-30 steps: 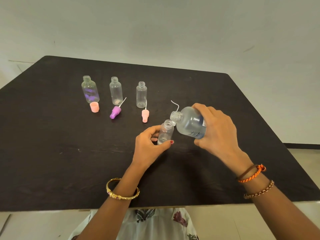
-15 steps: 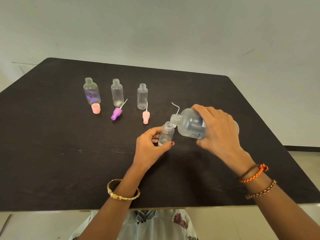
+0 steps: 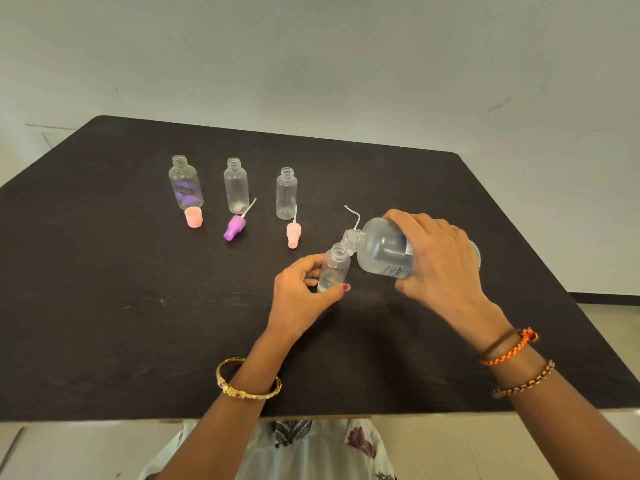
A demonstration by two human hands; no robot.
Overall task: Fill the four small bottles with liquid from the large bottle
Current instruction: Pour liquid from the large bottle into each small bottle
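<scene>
My right hand [image 3: 438, 261] grips the large clear bottle [image 3: 382, 251], tipped on its side with its open mouth right over the neck of a small clear bottle [image 3: 333, 268]. My left hand [image 3: 301, 296] holds that small bottle upright on the black table [image 3: 104, 323]; a little liquid shows at its bottom. Three other small open bottles stand in a row at the back left: one with purple marks [image 3: 185, 183], a middle one [image 3: 236, 185] and a right one [image 3: 286, 194].
In front of the row lie a pink cap [image 3: 193, 217], a purple spray top with its tube [image 3: 235, 227] and a pink spray top [image 3: 293, 233]. A thin white tube [image 3: 353, 216] sticks up behind the large bottle. The table's near edge runs close to my body.
The large bottle has stayed tipped over the small bottle. Both hands hold nearly the same place; the view has shifted slightly.
</scene>
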